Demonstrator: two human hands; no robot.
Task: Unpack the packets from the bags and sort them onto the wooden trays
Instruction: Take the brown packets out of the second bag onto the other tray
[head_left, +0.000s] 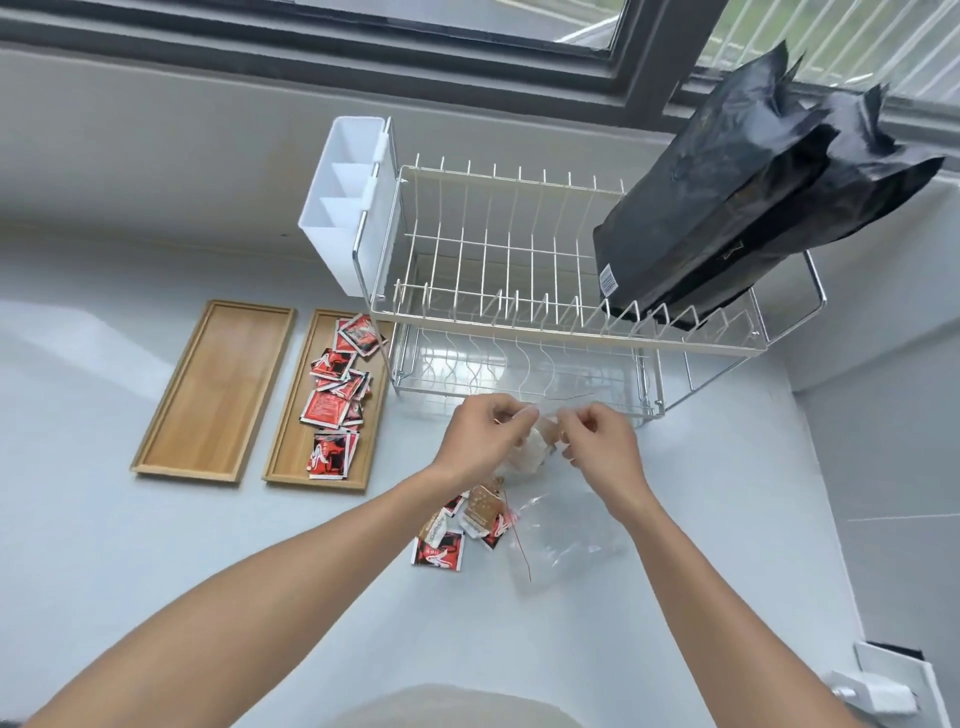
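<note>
My left hand (480, 439) and my right hand (602, 444) both pinch the top of a small clear plastic bag (535, 447) with pale packets inside, held above the counter. Below it lies a flat clear bag (566, 540) next to a loose heap of red, white and brown packets (462, 525). Two wooden trays lie at the left: the left tray (215, 389) is bare, the right tray (291, 431) holds several red packets (335, 395).
A two-tier wire dish rack (519, 291) stands just behind my hands, with a white cutlery holder (345, 202) on its left end and two black foil bags (727, 208) standing on its right end. A window runs along the back wall.
</note>
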